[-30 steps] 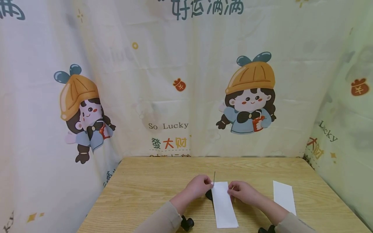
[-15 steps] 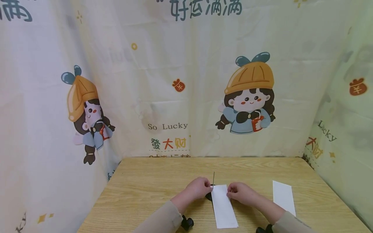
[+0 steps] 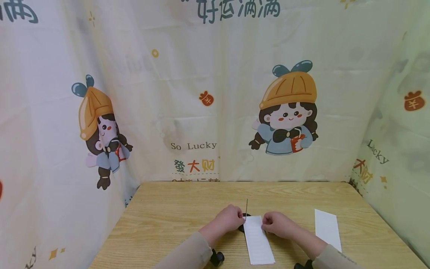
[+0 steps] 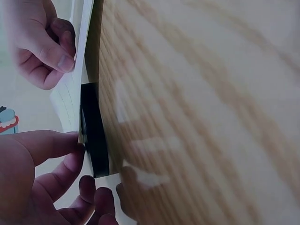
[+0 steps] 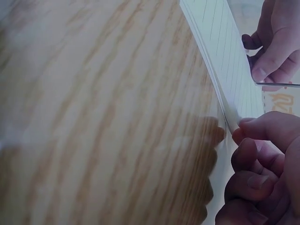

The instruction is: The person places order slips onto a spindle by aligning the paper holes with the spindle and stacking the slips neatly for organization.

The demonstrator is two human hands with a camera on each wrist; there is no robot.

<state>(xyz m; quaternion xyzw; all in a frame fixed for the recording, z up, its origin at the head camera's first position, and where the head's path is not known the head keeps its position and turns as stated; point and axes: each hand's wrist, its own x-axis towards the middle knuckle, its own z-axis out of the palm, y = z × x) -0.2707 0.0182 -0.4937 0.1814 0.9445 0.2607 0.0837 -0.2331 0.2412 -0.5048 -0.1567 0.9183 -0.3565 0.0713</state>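
A stack of lined white paper slips lies lengthwise between my two hands. At its far left corner a thin metal spike stands upright on a black round base, like a bill spike. My left hand pinches that corner right beside the spike, thumb against fingers. My right hand pinches the far right edge of the slips, its other fingers curled. In the left wrist view the slips' edge is close over the base. The right wrist view shows the ruled lines and the slips' layered edge.
More white paper lies on the wooden table at the right, beyond my right forearm. Black wrist devices sit under both sleeves. A printed curtain hangs behind the table's back edge.
Both hands have moved slightly down, and the far end of the slips has lowered along the spike with them. More of the black base shows behind the slips.
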